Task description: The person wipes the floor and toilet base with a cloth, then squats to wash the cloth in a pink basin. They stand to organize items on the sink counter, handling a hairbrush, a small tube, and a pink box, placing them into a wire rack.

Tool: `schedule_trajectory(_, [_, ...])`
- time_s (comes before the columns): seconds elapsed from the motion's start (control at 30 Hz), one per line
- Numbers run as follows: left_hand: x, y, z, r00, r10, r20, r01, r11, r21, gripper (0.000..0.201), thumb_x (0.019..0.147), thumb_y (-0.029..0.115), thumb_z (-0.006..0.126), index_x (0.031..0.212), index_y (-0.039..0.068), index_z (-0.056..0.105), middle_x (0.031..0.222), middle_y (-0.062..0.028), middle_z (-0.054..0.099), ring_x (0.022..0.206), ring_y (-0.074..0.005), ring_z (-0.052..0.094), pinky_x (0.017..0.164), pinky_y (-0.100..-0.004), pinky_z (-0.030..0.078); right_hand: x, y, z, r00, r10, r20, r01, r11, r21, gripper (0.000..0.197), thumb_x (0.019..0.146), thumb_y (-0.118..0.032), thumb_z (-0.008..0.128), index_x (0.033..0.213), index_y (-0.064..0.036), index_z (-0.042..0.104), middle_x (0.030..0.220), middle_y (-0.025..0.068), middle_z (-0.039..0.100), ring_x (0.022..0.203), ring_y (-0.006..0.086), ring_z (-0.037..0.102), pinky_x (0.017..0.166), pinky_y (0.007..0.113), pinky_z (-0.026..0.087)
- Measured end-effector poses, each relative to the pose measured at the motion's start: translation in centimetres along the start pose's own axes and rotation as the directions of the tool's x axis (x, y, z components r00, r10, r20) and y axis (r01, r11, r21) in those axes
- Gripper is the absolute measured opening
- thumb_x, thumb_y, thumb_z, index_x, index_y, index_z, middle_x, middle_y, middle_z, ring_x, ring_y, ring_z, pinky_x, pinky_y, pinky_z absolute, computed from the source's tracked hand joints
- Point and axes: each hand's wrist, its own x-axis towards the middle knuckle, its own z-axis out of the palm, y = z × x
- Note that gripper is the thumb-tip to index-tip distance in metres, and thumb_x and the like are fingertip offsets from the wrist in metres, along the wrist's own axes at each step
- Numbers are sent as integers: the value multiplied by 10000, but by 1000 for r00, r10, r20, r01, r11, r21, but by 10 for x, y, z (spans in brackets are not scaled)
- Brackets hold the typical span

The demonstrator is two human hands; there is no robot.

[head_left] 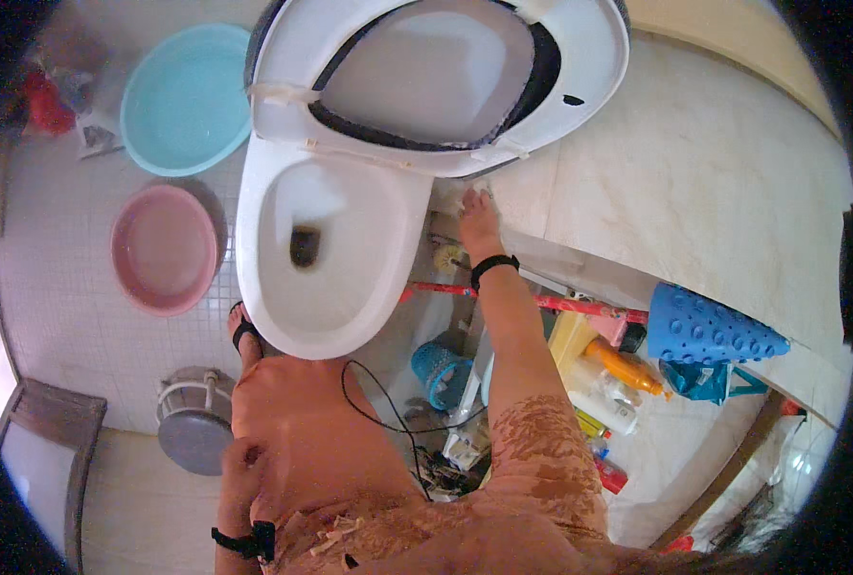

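A white toilet (335,259) stands in front of me, its seat (388,129) raised and dark brown matter at the drain. My right hand (481,220) reaches past the bowl's right side to a pale ledge. Its fingers are bent around a small whitish thing at their tips, too unclear to name. My left hand (244,460) hangs low by my left leg, curled into a loose fist with nothing visible in it. Each wrist wears a black band. Beside the right wrist is a round yellowish brush-like thing (448,257).
A light blue basin (189,101) and a pink basin (164,251) stand left of the toilet. Nearer is a grey-topped stool (196,439). At right, bottles, including an orange bottle (627,368), a blue basket (439,374) and a blue studded mat (709,326) crowd a pale counter (675,172).
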Motion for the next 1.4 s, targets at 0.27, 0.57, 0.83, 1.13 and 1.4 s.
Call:
schedule_trajectory(0.27, [-4,-56,16,956,-26,291,14,999,45,342,809,96,572,1132,48,474,1049,-100,525,927,-210,512,774,-323,442,-98,57,-25,994,-86,-60,92,991,97,371,848,-213,412,1191,-122,519,1363,79,363,1292,222,265,1069,422,122])
schedule_trajectory(0.57, [8,-39,21,968,-28,250,-5,991,131,197,777,17,537,972,44,538,877,-65,556,778,-134,520,628,-251,432,-147,107,-58,984,119,-132,-105,988,110,344,834,-190,423,1130,-86,563,1347,111,371,1316,224,205,1071,433,116])
schedule_trajectory(0.83, [1,-23,30,989,52,135,-81,973,215,176,765,32,572,939,37,542,787,-57,542,699,-141,509,592,-266,425,14,44,-2,986,98,-132,-92,994,50,397,873,-243,351,1212,-105,505,1388,79,325,1317,227,209,1073,443,112])
schedule_trajectory(1.13, [-5,-27,47,991,100,84,-114,975,190,161,761,60,594,910,24,544,743,-65,546,655,-173,514,575,-288,425,54,-15,17,1000,23,-4,-23,995,100,445,875,-248,342,1290,-107,416,1392,26,322,1289,226,249,1068,399,148])
schedule_trajectory(1.4, [-5,-23,43,989,92,116,-108,985,137,157,775,88,598,902,11,546,759,-84,559,682,-189,525,603,-306,432,13,110,-32,948,224,-227,-223,974,31,468,866,-277,376,1294,-89,404,1341,54,398,1265,213,300,1076,408,137])
